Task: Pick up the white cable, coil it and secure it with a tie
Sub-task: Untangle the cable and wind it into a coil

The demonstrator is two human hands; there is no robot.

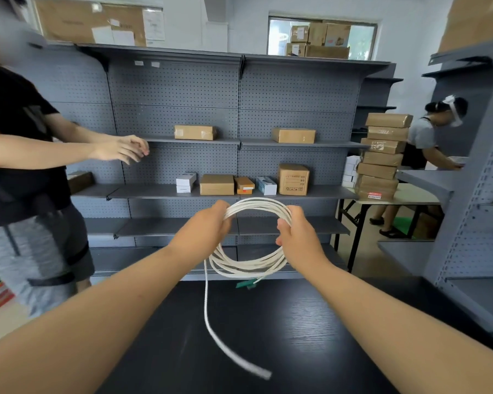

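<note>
The white cable [251,265] hangs as a round coil of several loops, held up in the air above the black table [268,331]. My left hand [208,226] grips the coil's upper left side. My right hand [299,231] grips its upper right side. One loose end of the cable trails down from the coil's lower left and swings blurred over the table. A green tie [246,284] dangles from the bottom of the coil, just above the table's far edge.
Grey pegboard shelves [239,191] with cardboard boxes stand behind the table. A person in a black shirt [26,166] stands close on the left, hands out. Another person [433,143] works at the right, by a stack of boxes [382,157]. A grey shelf unit [473,251] borders the right.
</note>
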